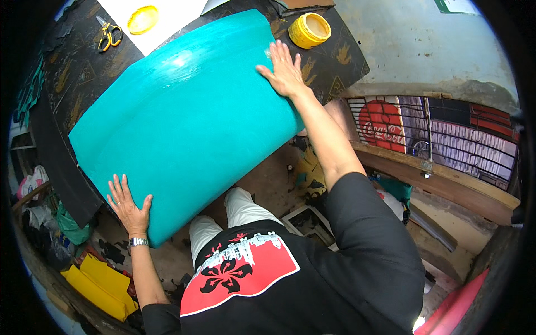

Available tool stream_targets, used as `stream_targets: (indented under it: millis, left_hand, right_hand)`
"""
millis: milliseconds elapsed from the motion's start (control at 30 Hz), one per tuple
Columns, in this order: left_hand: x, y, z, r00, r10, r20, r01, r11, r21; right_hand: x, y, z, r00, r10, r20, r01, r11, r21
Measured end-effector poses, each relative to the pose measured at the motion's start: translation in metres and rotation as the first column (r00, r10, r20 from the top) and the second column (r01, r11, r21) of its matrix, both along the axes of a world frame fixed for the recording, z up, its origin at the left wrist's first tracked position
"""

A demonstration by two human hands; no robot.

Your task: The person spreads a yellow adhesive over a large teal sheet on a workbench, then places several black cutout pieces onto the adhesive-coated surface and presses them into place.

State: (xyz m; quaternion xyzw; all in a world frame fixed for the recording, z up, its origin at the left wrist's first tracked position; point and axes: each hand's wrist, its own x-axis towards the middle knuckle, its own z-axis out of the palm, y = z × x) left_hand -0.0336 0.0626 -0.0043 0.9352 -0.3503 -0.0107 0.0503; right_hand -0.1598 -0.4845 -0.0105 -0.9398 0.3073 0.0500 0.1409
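A large teal sheet (184,120) lies over the dark tabletop, its near part bending down past the table's front edge. My left hand (129,209) rests flat on the sheet's near left corner, fingers spread. At the sheet's far right edge, my right hand (285,70) presses with its fingers extended and thumb apart. A glossy patch shines on the sheet near its far edge. Just beyond my right hand stands an open yellow tub (310,30) with pale contents.
Scissors (109,34) with black and yellow handles lie at the far left. A yellow lid (143,20) sits on a white sheet (167,25). Below left are bags and folded yellow material (100,286). A barred window (435,134) is at right; scraps litter the floor.
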Motion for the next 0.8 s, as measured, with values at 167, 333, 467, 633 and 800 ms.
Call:
stream_targets:
  millis: [167,333,467,633,800]
  left_hand:
    - [-0.001,0.0,0.002,0.999,0.003,-0.033,-0.003,1.0,-0.003]
    - [-0.001,0.0,0.001,0.999,0.017,-0.032,-0.018,1.0,-0.015]
    - [-0.002,0.001,0.0,1.0,0.012,-0.027,-0.012,1.0,-0.02]
    - [-0.003,0.003,0.005,0.998,-0.002,-0.067,0.001,1.0,-0.018]
    - [-0.025,0.012,0.01,0.995,-0.007,-0.095,0.001,0.998,-0.057]
  right_hand:
    - [-0.009,-0.01,0.0,0.998,0.05,-0.028,-0.052,0.997,-0.065]
    - [0.02,-0.003,-0.012,0.984,0.173,-0.03,-0.175,0.98,-0.096]
    - [0.029,0.059,-0.009,0.985,0.175,0.01,-0.171,0.973,-0.152]
    - [0.049,0.13,0.007,0.966,0.258,0.028,-0.256,0.965,-0.048]
    - [0.027,0.081,0.013,1.0,0.013,0.024,-0.011,0.997,-0.071]
